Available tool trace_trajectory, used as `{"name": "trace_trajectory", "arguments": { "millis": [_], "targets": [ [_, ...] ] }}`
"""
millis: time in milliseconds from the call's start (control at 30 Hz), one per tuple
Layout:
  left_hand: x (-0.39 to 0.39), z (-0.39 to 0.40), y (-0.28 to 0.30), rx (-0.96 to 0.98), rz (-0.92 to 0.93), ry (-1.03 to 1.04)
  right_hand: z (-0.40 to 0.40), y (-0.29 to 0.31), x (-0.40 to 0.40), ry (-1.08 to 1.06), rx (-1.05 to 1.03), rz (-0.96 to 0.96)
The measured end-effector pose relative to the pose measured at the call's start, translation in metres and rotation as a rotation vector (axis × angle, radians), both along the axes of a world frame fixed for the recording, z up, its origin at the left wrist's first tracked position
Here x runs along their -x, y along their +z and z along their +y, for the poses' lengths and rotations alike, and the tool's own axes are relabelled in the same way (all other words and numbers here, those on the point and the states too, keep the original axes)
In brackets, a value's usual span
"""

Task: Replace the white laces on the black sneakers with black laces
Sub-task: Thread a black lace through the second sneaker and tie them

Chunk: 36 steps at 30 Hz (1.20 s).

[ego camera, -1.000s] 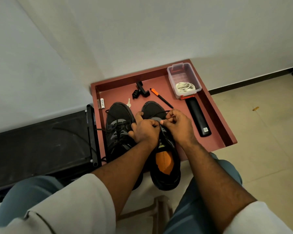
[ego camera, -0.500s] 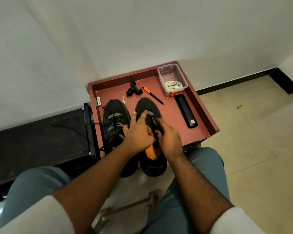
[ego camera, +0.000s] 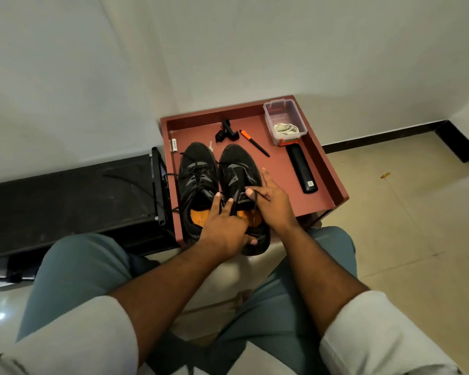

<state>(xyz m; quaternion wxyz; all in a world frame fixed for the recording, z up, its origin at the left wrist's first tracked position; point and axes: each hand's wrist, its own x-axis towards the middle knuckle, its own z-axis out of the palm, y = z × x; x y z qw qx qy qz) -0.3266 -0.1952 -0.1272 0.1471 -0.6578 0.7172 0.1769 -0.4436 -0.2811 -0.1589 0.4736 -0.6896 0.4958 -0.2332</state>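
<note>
Black lace point(ego camera: 256, 205) pinched by R hand point(ego camera: 272, 203) over the sneaker point(ego camera: 240, 182) tongue; L hand point(ego camera: 222, 228), fingers spread, braces shoe. Lace should be kept taut, untwisted.

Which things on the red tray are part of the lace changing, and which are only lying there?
Part of the job: left sneaker, right sneaker, black lace pinched by the right hand, left hand, box holding white laces.

Only lying there: pen, remote, black clip, battery.

A red tray point(ego camera: 326, 169) carries sneakers point(ego camera: 198, 169), pen point(ego camera: 255, 143), remote point(ego camera: 301, 169), box point(ego camera: 284, 123).
</note>
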Motion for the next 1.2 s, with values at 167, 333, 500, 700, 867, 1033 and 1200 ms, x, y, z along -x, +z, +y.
{"name": "trace_trajectory", "arguments": {
  "millis": [167, 333, 500, 700, 867, 1033, 1200],
  "targets": [
    [0.001, -0.016, 0.003, 0.031, -0.026, 0.002, 0.037, 0.036, 0.017, -0.211, -0.136, -0.219],
    [0.002, -0.018, -0.004, 0.036, -0.024, 0.026, 0.059, 0.081, 0.034, -0.299, -0.141, -0.508],
    [-0.003, -0.022, -0.006, 0.023, 0.014, 0.037, 0.071, 0.116, 0.033, -0.225, -0.295, -0.607],
    [-0.005, -0.020, -0.012, 0.048, 0.092, 0.089, 0.057, 0.144, 0.050, -0.233, -0.505, -0.537],
    [-0.005, -0.022, -0.007, 0.025, 0.164, 0.148, 0.033, 0.099, 0.044, -0.010, -0.275, 0.353],
    [-0.014, -0.025, -0.005, -0.022, 0.249, 0.179, 0.017, 0.056, 0.025, -0.228, 0.035, 0.367],
    [-0.015, -0.026, -0.007, -0.013, 0.205, 0.149, 0.003, 0.016, 0.002, -0.213, -0.125, 0.439]
  ]
}}
